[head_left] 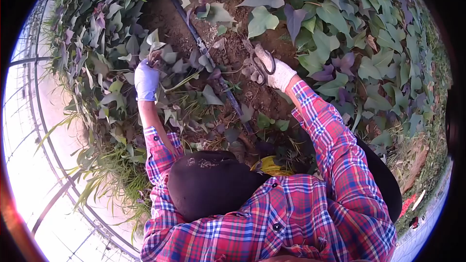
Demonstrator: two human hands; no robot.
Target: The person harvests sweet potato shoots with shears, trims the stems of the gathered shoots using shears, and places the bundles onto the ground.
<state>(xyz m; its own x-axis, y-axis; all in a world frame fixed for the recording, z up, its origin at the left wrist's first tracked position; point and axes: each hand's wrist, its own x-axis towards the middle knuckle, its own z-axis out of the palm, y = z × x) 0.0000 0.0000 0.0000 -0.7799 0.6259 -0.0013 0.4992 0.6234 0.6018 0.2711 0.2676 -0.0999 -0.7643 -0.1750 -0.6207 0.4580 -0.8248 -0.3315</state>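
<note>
My left hand (146, 81), in a pale glove, is closed around a bunch of leafy vine stems (154, 57) at the left of the bare soil. A long thin stem trails to the right from near it. My right hand (277, 72), in a soiled white glove, grips a pair of scissors (273, 63) with dark loop handles. Their blades point up and left over the brown soil (235, 51); how far apart the blades are I cannot make out. Leaves partly hide the left fingertips.
A black pipe (196, 38) runs diagonally across the soil between my hands. Dense green and purple vines (330, 43) grow on both sides. Grass (114, 184) and a wire fence (36, 97) border the left. My dark-clothed knee (208, 184) is below, near something yellow (273, 166).
</note>
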